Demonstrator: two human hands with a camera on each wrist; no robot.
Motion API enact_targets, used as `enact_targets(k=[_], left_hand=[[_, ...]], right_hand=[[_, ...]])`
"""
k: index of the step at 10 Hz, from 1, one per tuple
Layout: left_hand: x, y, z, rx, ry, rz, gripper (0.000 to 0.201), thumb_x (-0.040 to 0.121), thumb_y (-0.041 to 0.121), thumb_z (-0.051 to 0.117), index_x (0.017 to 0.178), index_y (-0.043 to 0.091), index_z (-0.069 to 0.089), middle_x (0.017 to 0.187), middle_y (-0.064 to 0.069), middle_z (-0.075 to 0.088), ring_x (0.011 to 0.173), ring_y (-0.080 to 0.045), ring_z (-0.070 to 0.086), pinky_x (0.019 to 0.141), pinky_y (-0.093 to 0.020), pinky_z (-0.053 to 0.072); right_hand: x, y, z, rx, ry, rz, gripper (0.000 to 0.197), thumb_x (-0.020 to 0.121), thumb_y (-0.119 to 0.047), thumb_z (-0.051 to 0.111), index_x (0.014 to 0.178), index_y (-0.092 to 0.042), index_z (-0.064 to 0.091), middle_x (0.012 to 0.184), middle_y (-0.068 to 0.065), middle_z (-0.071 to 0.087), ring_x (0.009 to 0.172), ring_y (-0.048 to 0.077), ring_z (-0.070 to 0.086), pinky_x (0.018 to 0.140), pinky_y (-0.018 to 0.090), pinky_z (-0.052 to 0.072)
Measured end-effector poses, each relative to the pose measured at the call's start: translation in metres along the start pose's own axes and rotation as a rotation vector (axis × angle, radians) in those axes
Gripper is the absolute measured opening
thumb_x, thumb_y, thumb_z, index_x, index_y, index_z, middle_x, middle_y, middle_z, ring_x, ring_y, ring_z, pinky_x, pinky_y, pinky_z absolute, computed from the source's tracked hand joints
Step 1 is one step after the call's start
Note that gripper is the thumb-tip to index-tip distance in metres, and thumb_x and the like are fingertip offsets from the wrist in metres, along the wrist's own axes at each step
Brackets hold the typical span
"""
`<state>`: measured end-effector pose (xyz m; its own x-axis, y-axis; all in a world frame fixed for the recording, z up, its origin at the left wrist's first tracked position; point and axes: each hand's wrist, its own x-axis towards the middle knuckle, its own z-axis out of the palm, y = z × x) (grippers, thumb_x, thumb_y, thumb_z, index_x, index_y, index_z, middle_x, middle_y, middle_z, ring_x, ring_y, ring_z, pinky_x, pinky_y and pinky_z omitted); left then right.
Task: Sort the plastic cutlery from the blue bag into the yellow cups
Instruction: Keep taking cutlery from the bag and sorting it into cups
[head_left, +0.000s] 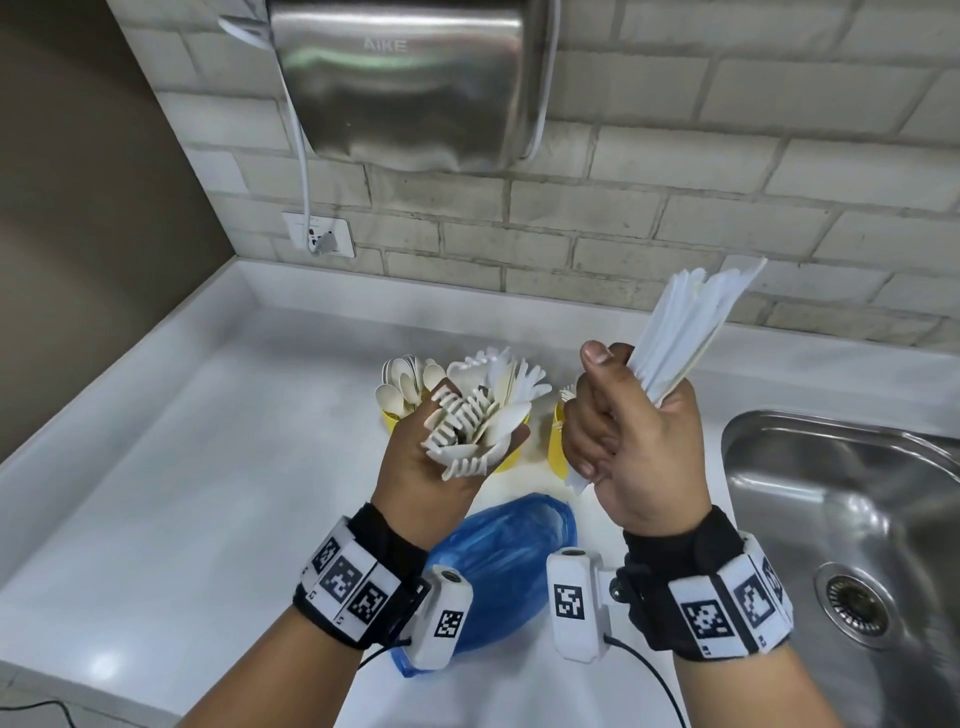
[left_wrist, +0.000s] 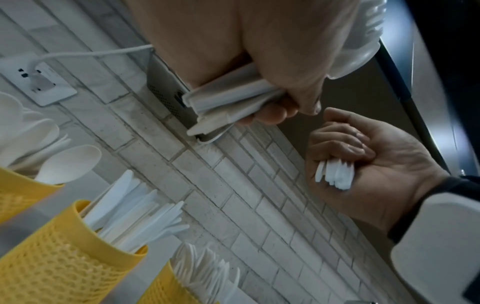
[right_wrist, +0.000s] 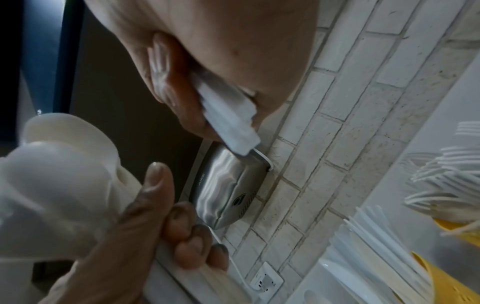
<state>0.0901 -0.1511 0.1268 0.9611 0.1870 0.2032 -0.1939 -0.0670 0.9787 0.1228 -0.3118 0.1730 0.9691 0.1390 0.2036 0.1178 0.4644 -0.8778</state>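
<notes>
Bag (head_left: 498, 566) before the cups (head_left: 506, 457), sink (head_left: 841, 519) at right

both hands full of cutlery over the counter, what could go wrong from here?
1. The left hand grips a splayed mix of forks and spoons; pieces may slip out.
2. The cups look nearly full, so the knives in the right hand may not seat, or could tip one.
3. The sink lies close by; dropped pieces could land there.

The knives (head_left: 685, 332) in my right hand (head_left: 639, 447) look like smooth white plastic, the forks (head_left: 467, 431) in my left hand (head_left: 431, 467) matt cream. Lower centre, the blue bag (head_left: 498, 566) is thin glossy film. The yellow cups (left_wrist: 64, 257) are perforated, perhaps plastic. Brushed steel sink (head_left: 852, 525), glossy white counter (head_left: 171, 493), rough brick tiles (head_left: 675, 197).
</notes>
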Motion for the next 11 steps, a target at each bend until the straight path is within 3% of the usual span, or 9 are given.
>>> enact_targets(k=[1, 2, 3, 5, 6, 7, 8, 10, 11], left_hand=[[0.001, 0.006, 0.001, -0.001, -0.03, 0.024, 0.028, 0.078, 0.005, 0.082, 0.083, 0.023, 0.061, 0.064, 0.022, 0.066, 0.066, 0.014, 0.063, 0.065, -0.004, 0.046], [0.004, 0.005, 0.0, -0.01, -0.049, 0.046, 0.025, 0.075, 0.038, 0.086, 0.068, 0.025, 0.066, 0.065, 0.007, 0.067, 0.063, -0.009, 0.063, 0.065, -0.021, 0.05], [0.005, 0.001, -0.004, -0.043, -0.134, 0.013, 0.024, 0.078, 0.041, 0.079, 0.069, 0.024, 0.063, 0.065, -0.01, 0.06, 0.058, -0.023, 0.057, 0.057, -0.039, 0.049], [0.008, 0.007, -0.003, 0.0, -0.148, 0.012, 0.013, 0.084, 0.021, 0.082, 0.084, 0.022, 0.069, 0.073, 0.01, 0.068, 0.064, -0.01, 0.061, 0.062, -0.027, 0.052], [0.014, -0.001, -0.009, 0.291, -0.062, 0.166, 0.035, 0.086, 0.0, 0.075, 0.112, 0.022, 0.067, 0.096, 0.008, 0.074, 0.089, -0.016, 0.07, 0.078, -0.039, 0.058], [0.019, -0.004, -0.018, 0.769, 0.065, 0.35, 0.041, 0.077, 0.0, 0.064, 0.109, 0.025, 0.061, 0.092, 0.005, 0.07, 0.083, -0.02, 0.06, 0.069, -0.039, 0.053], [0.02, 0.002, -0.021, 0.984, 0.114, 0.434, 0.046, 0.066, 0.005, 0.055, 0.111, 0.016, 0.059, 0.091, -0.005, 0.067, 0.079, -0.028, 0.057, 0.064, -0.037, 0.048], [0.02, -0.001, -0.023, 1.131, 0.122, 0.423, 0.049, 0.065, 0.003, 0.057, 0.112, 0.018, 0.053, 0.092, -0.004, 0.066, 0.078, -0.035, 0.061, 0.065, -0.04, 0.046], [0.019, -0.002, -0.023, 1.124, 0.133, 0.417, 0.05, 0.067, 0.004, 0.057, 0.114, 0.022, 0.05, 0.092, -0.004, 0.066, 0.078, -0.035, 0.061, 0.066, -0.041, 0.047]], right_hand=[[-0.001, 0.002, 0.0, 0.006, -0.009, 0.008, 0.05, 0.088, -0.033, 0.068, 0.058, -0.014, 0.032, 0.044, 0.0, 0.023, 0.032, 0.015, 0.021, 0.043, 0.021, 0.027], [-0.002, 0.003, 0.002, 0.022, -0.027, 0.019, 0.053, 0.089, -0.033, 0.068, 0.06, -0.012, 0.028, 0.044, 0.002, 0.021, 0.032, 0.015, 0.02, 0.042, 0.021, 0.027], [-0.004, 0.003, 0.003, 0.035, -0.064, 0.01, 0.056, 0.089, -0.031, 0.067, 0.06, -0.009, 0.025, 0.041, 0.002, 0.02, 0.03, 0.014, 0.019, 0.041, 0.023, 0.025], [-0.009, -0.006, 0.012, -0.216, -0.06, -0.088, 0.041, 0.089, -0.033, 0.071, 0.059, -0.016, 0.048, 0.042, -0.006, 0.037, 0.033, 0.017, 0.031, 0.043, 0.027, 0.032], [-0.012, -0.027, 0.02, -0.462, -0.061, -0.194, 0.024, 0.087, -0.032, 0.08, 0.071, -0.02, 0.066, 0.048, -0.014, 0.055, 0.042, 0.003, 0.051, 0.047, 0.016, 0.041], [-0.012, -0.04, 0.022, -0.696, -0.111, -0.201, 0.032, 0.084, -0.02, 0.083, 0.062, -0.031, 0.063, 0.05, -0.014, 0.058, 0.045, -0.001, 0.051, 0.049, 0.01, 0.038], [-0.01, -0.036, 0.02, -0.892, -0.103, -0.174, 0.026, 0.084, -0.028, 0.083, 0.066, -0.02, 0.065, 0.058, 0.003, 0.061, 0.049, 0.012, 0.05, 0.049, 0.025, 0.042], [-0.008, -0.02, 0.022, -1.021, -0.014, -0.18, 0.03, 0.087, -0.028, 0.076, 0.067, -0.022, 0.056, 0.053, -0.007, 0.052, 0.053, 0.012, 0.047, 0.05, 0.018, 0.036], [-0.008, -0.017, 0.026, -1.01, -0.012, -0.182, 0.03, 0.09, -0.024, 0.072, 0.068, -0.022, 0.052, 0.054, -0.008, 0.048, 0.052, 0.011, 0.044, 0.051, 0.024, 0.036]])
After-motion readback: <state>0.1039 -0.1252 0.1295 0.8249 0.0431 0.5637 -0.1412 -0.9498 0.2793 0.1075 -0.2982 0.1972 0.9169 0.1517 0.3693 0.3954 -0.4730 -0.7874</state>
